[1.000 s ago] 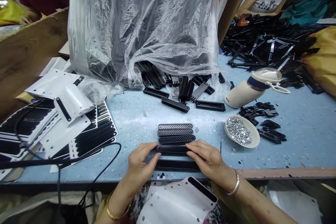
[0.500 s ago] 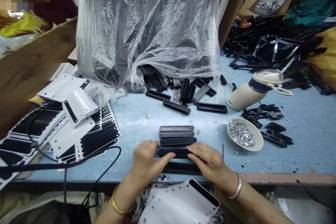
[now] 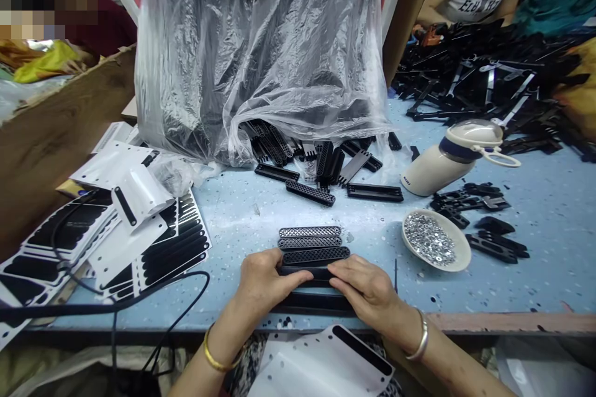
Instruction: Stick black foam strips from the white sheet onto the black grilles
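A slim black plastic strip (image 3: 313, 277) lies crosswise in front of me, held at both ends. My left hand (image 3: 263, 282) grips its left end, thumb along the near face and fingers curled behind. On the other end, my right hand (image 3: 365, 285) presses with its fingertips and thumb. Just beyond it several black lattice-patterned strips (image 3: 310, 242) lie side by side. A longer black bar (image 3: 311, 303) sits on the near side, partly hidden by my right hand. White sticker backing (image 3: 302, 369) with one black strip sticker (image 3: 363, 350) rests over my lap.
A bowl of small metal parts (image 3: 431, 239) and a cream bottle (image 3: 435, 164) stand right. Sticker sheets (image 3: 174, 248) and a black cable (image 3: 139, 294) lie left. A plastic bag (image 3: 265, 62) spills black strips at the back. Co-workers sit on both far sides.
Both hands stay on the black strip, with the right fingertips slightly further left along it. The view has shifted a little; the surrounding things otherwise look the same.
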Available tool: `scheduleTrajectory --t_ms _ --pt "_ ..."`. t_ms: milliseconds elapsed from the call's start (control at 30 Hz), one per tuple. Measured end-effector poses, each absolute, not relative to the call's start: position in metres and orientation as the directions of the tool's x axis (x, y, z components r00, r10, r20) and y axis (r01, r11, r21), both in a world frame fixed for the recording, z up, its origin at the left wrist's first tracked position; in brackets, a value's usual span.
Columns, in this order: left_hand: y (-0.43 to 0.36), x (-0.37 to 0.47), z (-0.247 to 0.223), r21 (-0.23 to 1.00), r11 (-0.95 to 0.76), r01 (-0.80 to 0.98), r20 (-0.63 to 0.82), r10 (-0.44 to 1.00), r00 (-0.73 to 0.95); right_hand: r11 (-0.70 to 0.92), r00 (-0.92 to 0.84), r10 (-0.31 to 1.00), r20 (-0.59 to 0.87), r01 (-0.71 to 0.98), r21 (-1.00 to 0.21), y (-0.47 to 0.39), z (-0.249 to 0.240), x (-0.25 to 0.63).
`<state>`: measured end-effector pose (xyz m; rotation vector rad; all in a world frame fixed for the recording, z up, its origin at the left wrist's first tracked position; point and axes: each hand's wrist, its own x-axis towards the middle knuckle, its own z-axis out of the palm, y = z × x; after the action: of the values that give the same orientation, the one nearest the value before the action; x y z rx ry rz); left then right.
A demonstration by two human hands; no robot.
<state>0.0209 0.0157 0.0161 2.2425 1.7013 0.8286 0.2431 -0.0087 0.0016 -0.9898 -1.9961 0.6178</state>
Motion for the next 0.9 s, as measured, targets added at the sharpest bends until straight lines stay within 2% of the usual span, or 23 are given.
scheduleTrajectory --t_ms 133,367,467,667,900 --pt "0.020 0.017 0.010 0.490 -0.334 0.805 0.276 0.935 0.220 0.566 -0.378 0.819 0.432 0.410 -0.715 -0.007 0.003 0.244" --pt "0.022 0.016 0.004 0.453 -0.427 0.783 0.307 0.899 0.313 0.548 -0.370 0.831 0.416 0.410 -0.729 -0.008 0.003 0.243" --pt "0.022 0.015 0.007 0.497 -0.427 0.756 0.302 0.901 0.311 0.535 -0.353 0.840 0.412 0.415 -0.736 -0.009 0.003 0.242" --pt "0.015 0.003 0.022 0.784 -0.191 0.590 0.049 0.967 0.248 0.527 -0.344 0.845 0.408 0.414 -0.742 -0.009 0.002 0.242" --pt "0.016 -0.005 0.028 0.820 -0.078 0.567 -0.132 0.938 0.320 0.498 -0.338 0.861 0.381 0.404 -0.767 -0.010 0.001 0.243"
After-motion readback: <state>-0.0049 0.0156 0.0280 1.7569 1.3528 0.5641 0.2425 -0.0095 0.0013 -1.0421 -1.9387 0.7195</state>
